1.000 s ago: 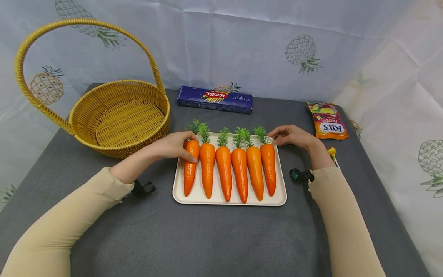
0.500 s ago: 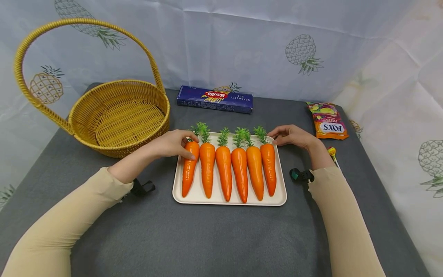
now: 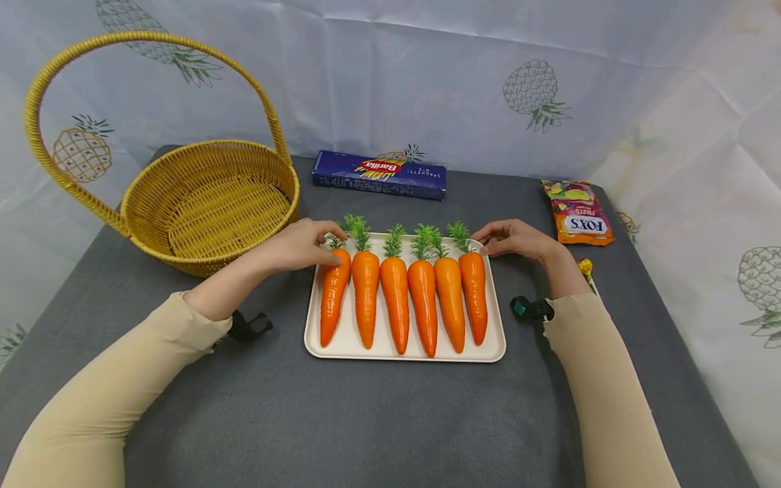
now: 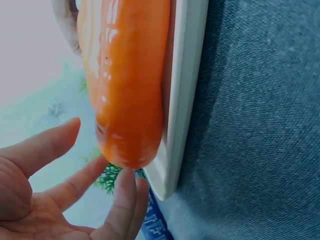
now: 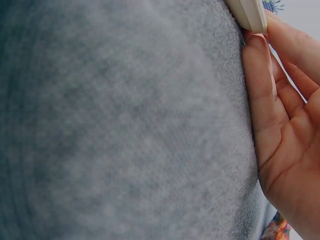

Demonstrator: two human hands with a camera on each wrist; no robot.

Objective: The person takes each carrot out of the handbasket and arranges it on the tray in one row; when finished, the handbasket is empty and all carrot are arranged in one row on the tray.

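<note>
A cream tray (image 3: 495,342) holds several orange carrots with feathery green tops, lying side by side. My left hand (image 3: 299,245) is at the top end of the leftmost carrot (image 3: 331,308). In the left wrist view that hand's fingers (image 4: 120,210) are spread around the blunt end of the carrot (image 4: 132,90), and the thumb stands apart from it; whether a fingertip touches is hard to tell. My right hand (image 3: 515,240) holds the tray's far right corner. The right wrist view shows the tray corner (image 5: 252,15) between thumb and fingers.
A yellow wicker basket (image 3: 228,210) with a tall handle stands at the back left. Behind the tray lies a blue spaghetti box (image 3: 378,175). A candy bag (image 3: 579,213) and a lollipop (image 3: 585,266) are on the right. Pineapple-print cloth hangs behind the grey table.
The leftmost carrot's tip has shifted slightly left, and its top now lies close to its neighbour's. My left hand has loosened from it and drawn back toward its leafy end. The right hand stays put.
</note>
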